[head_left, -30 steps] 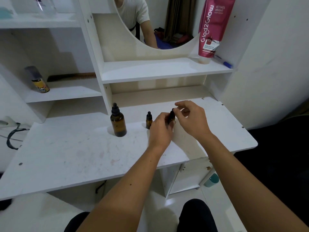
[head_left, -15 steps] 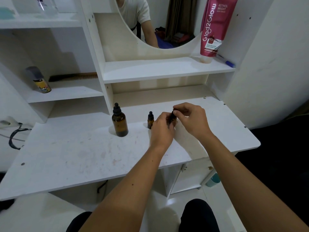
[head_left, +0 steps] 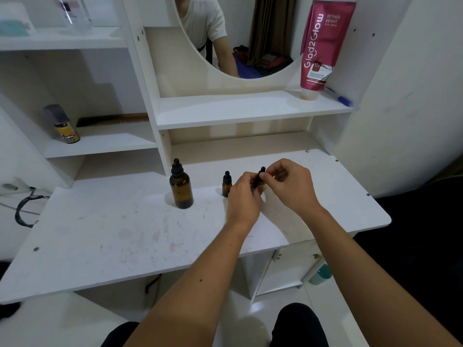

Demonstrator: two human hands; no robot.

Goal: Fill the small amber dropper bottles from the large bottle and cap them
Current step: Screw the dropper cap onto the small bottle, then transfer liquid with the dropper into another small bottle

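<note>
Soft even indoor light, faint shadows; wide-angle bending at edges

The pink tube (head_left: 323,46) on the upper shelf (head_left: 250,108) reads "Glad2Glow", "RETINOL BRIGHT" and "10x", while its smaller print and the yellow can's (head_left: 65,127) label stay illegible.

The black dropper cap (head_left: 260,176) now shows more of its length between the hands than a second ago, its bulb clear above the right hand (head_left: 290,186) fingers. The left hand (head_left: 244,196) has shifted slightly on the bottle, which remains hidden.

White vanity desk (head_left: 100,234), shelves (head_left: 250,108), round mirror (head_left: 238,33), white walls (head_left: 413,96)
</note>
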